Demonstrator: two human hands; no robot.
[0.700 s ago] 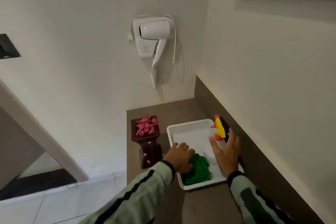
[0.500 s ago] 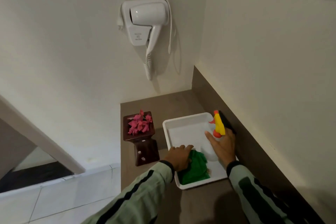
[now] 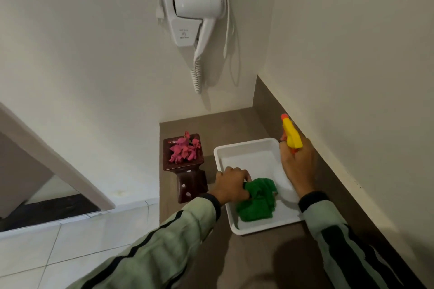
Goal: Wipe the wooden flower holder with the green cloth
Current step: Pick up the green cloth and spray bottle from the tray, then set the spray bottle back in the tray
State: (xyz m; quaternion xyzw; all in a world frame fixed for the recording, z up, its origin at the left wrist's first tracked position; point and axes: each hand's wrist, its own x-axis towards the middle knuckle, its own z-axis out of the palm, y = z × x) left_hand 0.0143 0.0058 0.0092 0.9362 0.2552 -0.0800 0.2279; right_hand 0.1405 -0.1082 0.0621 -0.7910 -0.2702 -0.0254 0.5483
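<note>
The dark wooden flower holder stands on the brown counter, with pink flowers in its top. To its right lies a white tray. The crumpled green cloth rests in the tray's near half. My left hand is closed on the cloth's left edge, just right of the holder. My right hand grips a spray bottle with a yellow and orange head, raised over the tray's right rim; the bottle's body is hidden by the hand.
A white hair dryer hangs on the back wall with its coiled cord dangling above the counter. A wall runs close along the counter's right side. White floor tiles lie beyond the counter's left edge.
My right hand has closed on the spray bottle and lifted it up from the tray's far right. My left hand has bunched the green cloth tighter. The view has tilted down.
</note>
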